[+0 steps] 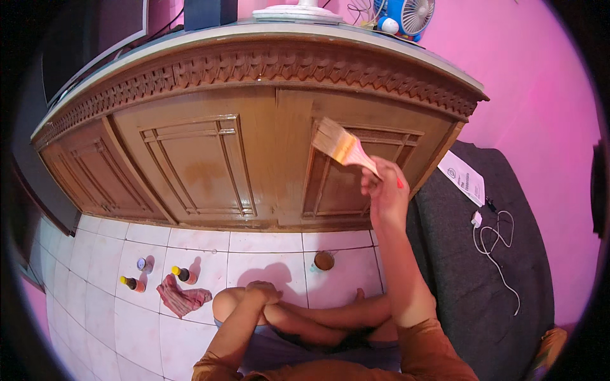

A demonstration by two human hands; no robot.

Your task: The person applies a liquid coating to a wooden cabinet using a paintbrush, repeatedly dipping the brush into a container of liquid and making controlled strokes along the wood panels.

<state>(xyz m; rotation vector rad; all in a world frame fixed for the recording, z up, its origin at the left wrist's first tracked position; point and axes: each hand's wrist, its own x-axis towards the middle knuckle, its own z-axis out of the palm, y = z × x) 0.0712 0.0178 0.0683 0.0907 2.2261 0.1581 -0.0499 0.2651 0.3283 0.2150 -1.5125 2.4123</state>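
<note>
My right hand (386, 187) is closed round the pink handle of a flat paintbrush (343, 145). It is raised before the right door (356, 174) of a carved brown wooden cabinet (277, 114), bristles pointing up and left. Whether the bristle tips touch the wood, I cannot tell. My left hand (262, 292) lies over my bent knee with nothing in it, its fingers draped and partly hidden. On the tiles between my legs and the cabinet stands a small clear cup (324, 260) with brown liquid in it.
At the left on the white tiles are two small yellow-capped bottles (184, 275), a small round container (142, 263) and a crumpled reddish cloth (182, 296). A dark grey cushion (470, 273) at the right bears a white cable (489, 251) and printed paper (462, 178). A blue fan (413, 16) stands on the cabinet.
</note>
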